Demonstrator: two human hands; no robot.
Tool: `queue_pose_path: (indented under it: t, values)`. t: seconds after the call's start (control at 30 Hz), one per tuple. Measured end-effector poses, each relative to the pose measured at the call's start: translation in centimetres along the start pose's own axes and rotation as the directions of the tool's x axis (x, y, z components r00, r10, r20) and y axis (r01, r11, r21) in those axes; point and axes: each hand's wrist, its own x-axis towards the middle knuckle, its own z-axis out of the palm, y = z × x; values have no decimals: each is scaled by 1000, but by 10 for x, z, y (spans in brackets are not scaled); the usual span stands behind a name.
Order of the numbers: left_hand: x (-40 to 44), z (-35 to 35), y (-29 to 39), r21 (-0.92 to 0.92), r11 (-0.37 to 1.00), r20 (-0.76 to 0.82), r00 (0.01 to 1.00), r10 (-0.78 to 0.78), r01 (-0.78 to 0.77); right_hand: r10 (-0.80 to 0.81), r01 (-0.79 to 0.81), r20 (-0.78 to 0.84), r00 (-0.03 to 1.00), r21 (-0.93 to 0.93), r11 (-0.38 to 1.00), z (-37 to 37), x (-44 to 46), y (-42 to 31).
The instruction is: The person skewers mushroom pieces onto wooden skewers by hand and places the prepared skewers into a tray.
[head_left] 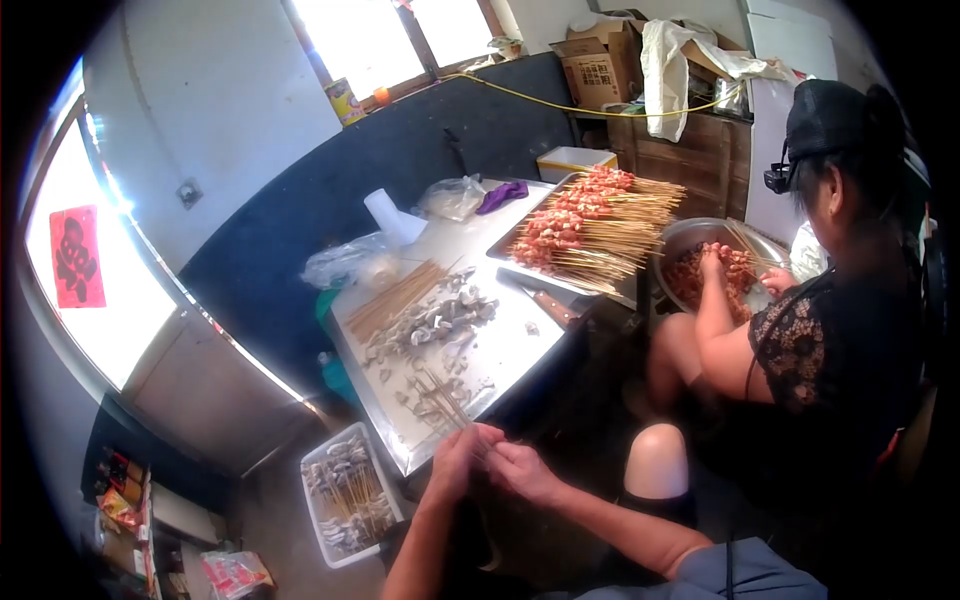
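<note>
My left hand (455,462) and my right hand (524,473) meet just in front of the table's near edge, fingers closed and pinched together. A thin wooden skewer shows faintly at my right hand; what my left fingers pinch is too small to make out. Just beyond them, several skewers with grey food pieces (436,403) lie on the metal-topped table (505,375). Farther back is a pile of grey, slippery-looking food pieces (440,320), with a bundle of bare wooden skewers (392,302) beside it.
A white tray of grey-food skewers (313,497) stands low at the left. A metal tray (510,262) is heaped with red meat skewers (585,225); a knife (552,304) lies nearby. At the right a person (800,330) works over a metal basin of meat (685,235).
</note>
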Motion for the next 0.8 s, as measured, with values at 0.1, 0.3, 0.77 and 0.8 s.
queue_pose_path:
  t: [0.1, 0.3, 0.77, 0.8]
  values:
    - [7, 6, 13, 129, 990, -24, 998, 61, -57, -31, 31, -21, 999, 20, 999, -5, 8, 4]
    - [41, 5, 5, -175, 968, 16, 983, 184, -179, -55, 52, -163, 985, -25, 998, -12, 16, -9]
    - [58, -53, -1, -290, 829, -495, 816, 298, -479, -143, 58, -245, 959, -324, 944, -21, 109, -60]
    - [56, -54, 0, -300, 827, -499, 817, 289, -475, -133, 69, -232, 963, -264, 962, -20, 117, -60]
